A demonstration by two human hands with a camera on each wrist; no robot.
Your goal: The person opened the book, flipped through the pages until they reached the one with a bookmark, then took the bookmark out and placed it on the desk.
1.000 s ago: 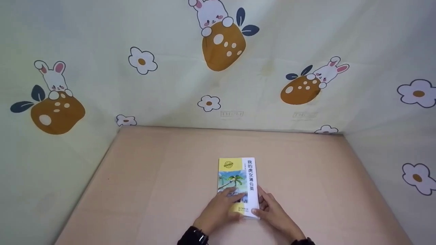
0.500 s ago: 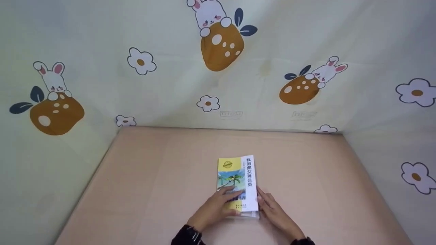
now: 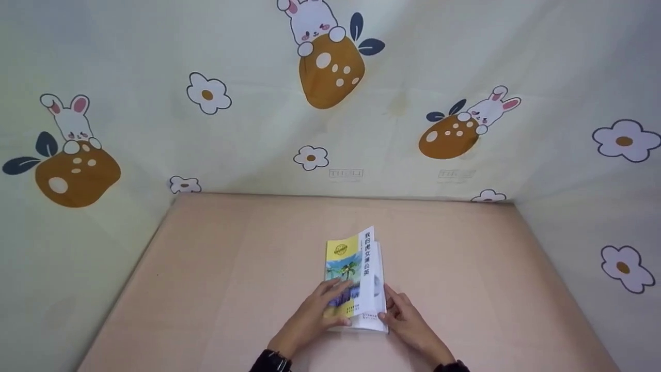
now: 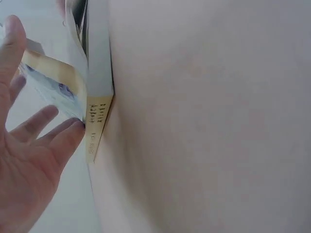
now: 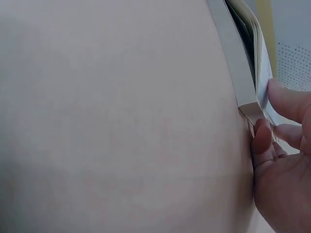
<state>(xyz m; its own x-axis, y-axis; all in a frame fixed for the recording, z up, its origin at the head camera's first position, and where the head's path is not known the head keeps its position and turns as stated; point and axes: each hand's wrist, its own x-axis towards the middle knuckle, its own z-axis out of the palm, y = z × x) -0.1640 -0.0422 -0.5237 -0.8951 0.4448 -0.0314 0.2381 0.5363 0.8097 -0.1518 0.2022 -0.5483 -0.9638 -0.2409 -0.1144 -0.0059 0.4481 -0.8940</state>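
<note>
"我的虎女蒲公英" on book cover [image 3: 348,267]

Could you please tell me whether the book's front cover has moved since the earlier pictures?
Yes. Judged against the back edge of the table, the front cover has swung left, its right edge raised off the pages.

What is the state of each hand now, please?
Left hand: open, fingers touching the book.
Right hand: closed, holding the book by its edge.

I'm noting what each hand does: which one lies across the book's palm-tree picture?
The left hand: its fingers are spread over the palm-tree picture, while the right hand holds the book by its opposite edge, clear of that picture.
</note>
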